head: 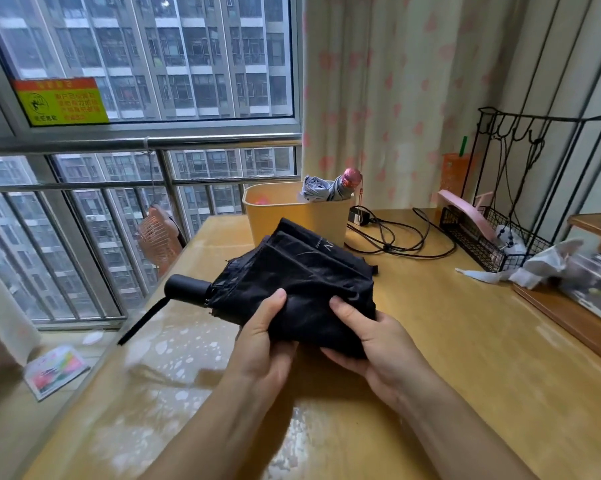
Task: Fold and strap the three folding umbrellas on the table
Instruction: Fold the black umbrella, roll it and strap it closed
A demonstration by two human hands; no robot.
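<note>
The black umbrella (302, 271) is over the near middle of the desk (465, 358), with its handle (185, 287) pointing left and the strap (143, 318) hanging loose from it. The left hand (261, 344) has a narrow grip on the near edge of the cloth, thumb on top and fingers under, and the right hand (372, 337) holds the cloth just beside it in the same way. Behind them, a grey umbrella (323, 190) stands in a yellow bin (278, 220).
</note>
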